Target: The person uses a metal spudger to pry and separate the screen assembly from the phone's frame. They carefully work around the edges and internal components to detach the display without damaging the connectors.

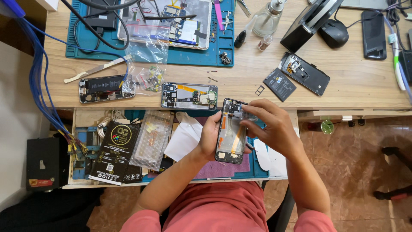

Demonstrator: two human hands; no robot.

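Opened phone (pixel 231 136): being held upright over the drawer (pixel 86 118), below the surface (pixel 240 81) edge, insides facing up. Left hand (pixel 210 135): gripping the phone's left edge, fingers wrapping behind it. Right hand (pixel 268 126): resting over the phone's upper right, fingers (pixel 251 116) pinching narrowly at the top of the frame; cannot tell what is between them. Lying nearby on the surface: second opened phone (pixel 189 96), battery (pixel 280 84), mouse (pixel 333 33).
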